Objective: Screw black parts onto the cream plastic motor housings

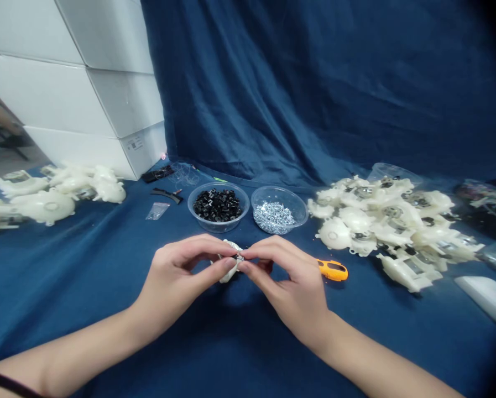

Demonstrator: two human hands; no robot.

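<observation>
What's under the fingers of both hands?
A small off-white plastic part, pinched between the left hand and right hand. A dark piece shows at its centre, but the hands cover most of it.

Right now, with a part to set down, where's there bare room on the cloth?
Blue cloth lies bare between the left hand and the left pile of white plastic housings, and below the right hand. It's crowded at the right pile, beside the orange cutter.

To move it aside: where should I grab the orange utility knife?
Pinch its orange handle from above at the right end, coming from the right: it lies flat on the blue cloth, its left end beside your right hand.
</observation>
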